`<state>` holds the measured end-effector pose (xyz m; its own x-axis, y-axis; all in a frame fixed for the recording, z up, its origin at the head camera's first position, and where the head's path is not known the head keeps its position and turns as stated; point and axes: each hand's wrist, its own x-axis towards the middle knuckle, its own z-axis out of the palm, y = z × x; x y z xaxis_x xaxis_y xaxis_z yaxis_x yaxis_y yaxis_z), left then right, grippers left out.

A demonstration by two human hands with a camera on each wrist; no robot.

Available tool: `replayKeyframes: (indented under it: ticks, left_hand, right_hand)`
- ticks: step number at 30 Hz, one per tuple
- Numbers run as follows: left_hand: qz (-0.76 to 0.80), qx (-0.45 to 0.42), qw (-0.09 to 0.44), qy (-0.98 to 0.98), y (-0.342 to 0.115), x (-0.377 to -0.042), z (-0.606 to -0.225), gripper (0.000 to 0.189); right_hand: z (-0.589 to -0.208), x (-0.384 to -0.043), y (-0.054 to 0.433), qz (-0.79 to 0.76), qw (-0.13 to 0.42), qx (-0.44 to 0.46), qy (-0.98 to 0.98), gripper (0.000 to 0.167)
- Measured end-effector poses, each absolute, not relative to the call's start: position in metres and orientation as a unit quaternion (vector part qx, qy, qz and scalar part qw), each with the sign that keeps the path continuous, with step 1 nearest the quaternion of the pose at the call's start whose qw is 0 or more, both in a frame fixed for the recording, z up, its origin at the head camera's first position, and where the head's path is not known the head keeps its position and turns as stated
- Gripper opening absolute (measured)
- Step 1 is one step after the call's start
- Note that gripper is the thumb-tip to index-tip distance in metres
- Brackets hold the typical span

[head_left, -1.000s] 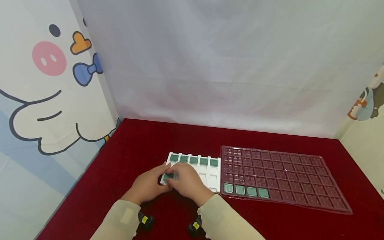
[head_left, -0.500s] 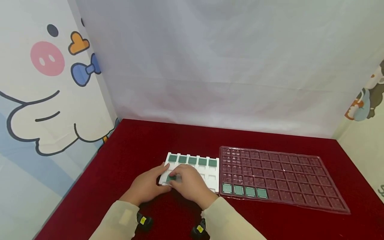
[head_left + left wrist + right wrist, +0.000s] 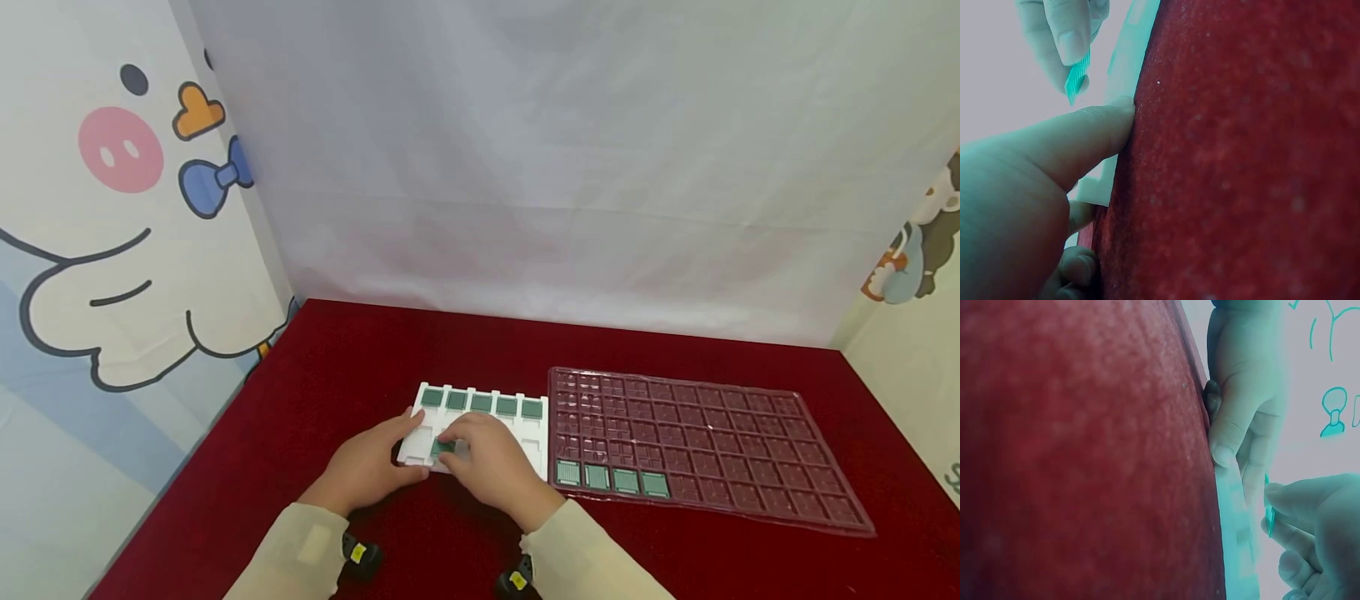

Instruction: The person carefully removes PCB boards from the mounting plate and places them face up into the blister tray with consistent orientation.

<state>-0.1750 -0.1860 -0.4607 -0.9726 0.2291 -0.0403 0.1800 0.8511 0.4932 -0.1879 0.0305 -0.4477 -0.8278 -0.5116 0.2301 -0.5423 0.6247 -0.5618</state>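
Observation:
A white tray (image 3: pixel 534 435) lies on the red cloth, with a row of square green chips (image 3: pixel 482 402) in its far compartments. My left hand (image 3: pixel 375 461) holds the tray's near left corner, thumb at the front edge and fingers along the left side. Between thumb and fingertips, my right hand (image 3: pixel 491 460) pinches another green chip (image 3: pixel 441 448) over the near row, by the second compartment from the left. In the left wrist view this chip (image 3: pixel 1077 80) stands tilted on edge above the tray. The right wrist view shows the pinched chip (image 3: pixel 1270 515) edge-on.
A clear plastic tray (image 3: pixel 712 450) with many square pockets lies against the white tray's right side. Several green chips (image 3: pixel 627 480) sit in its near row at the left end. A white curtain (image 3: pixel 562 208) hangs behind the table, and a cartoon-printed one (image 3: pixel 97 292) stands at left.
My right hand has moved right with the green chip, from the near row's leftmost compartment to the second one. The left hand has stayed at the tray's corner.

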Motion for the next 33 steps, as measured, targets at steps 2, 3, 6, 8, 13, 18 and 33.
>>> replayKeyframes:
  ticks: [2,3,6,8,13,18,33]
  left_hand:
    - [0.252,0.105,0.05,0.961,-0.186,-0.175,-0.46,0.081]
    - [0.252,0.105,0.05,0.961,-0.186,-0.175,-0.46,0.081]
    - [0.252,0.105,0.05,0.961,-0.186,-0.174,-0.459,0.081]
    - [0.254,0.106,0.05,0.96,-0.186,-0.174,-0.458,0.081]
    - [0.253,0.106,0.054,0.96,-0.185,-0.174,-0.457,0.082]
    - [0.255,0.097,0.063,0.96,-0.183,-0.173,-0.456,0.082]
    - [0.256,0.087,0.069,0.96,-0.182,-0.171,-0.453,0.081]
  right_hand:
    - [-0.448,-0.188,0.033,0.319,0.024,0.291,-0.901,0.016]
    - [-0.448,-0.188,0.034,0.32,0.025,0.29,-0.902,0.016]
    - [-0.448,-0.188,0.037,0.323,0.027,0.286,-0.902,0.018]
    - [-0.448,-0.188,0.04,0.329,0.029,0.282,-0.901,0.018]
    - [-0.447,-0.186,0.049,0.337,0.033,0.274,-0.9,0.017]
    - [-0.443,-0.18,0.059,0.348,0.032,0.272,-0.897,0.016]
    - [-0.439,-0.17,0.085,0.338,0.047,0.25,-0.906,0.014]
